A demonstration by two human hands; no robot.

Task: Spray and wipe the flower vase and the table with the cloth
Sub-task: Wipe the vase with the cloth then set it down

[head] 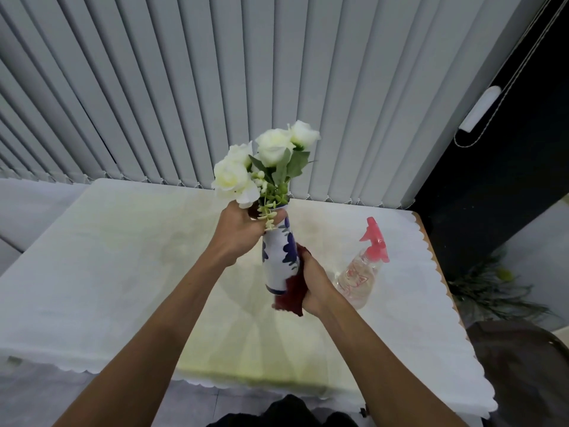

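Left hand [238,231] fingers wrap the flower vase [278,257] neck above the table [92,257]. Right hand [314,283] fingers, apparently curled, press the dark red cloth [291,295] against its base.

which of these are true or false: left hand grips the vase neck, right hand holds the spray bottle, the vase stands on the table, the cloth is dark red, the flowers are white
1. The left hand grips the vase at its neck. True.
2. The right hand holds the spray bottle. False: it presses the cloth against the vase; the bottle stands alone on the table.
3. The vase stands on the table. False: it is lifted and tilted.
4. The cloth is dark red. True.
5. The flowers are white. True.
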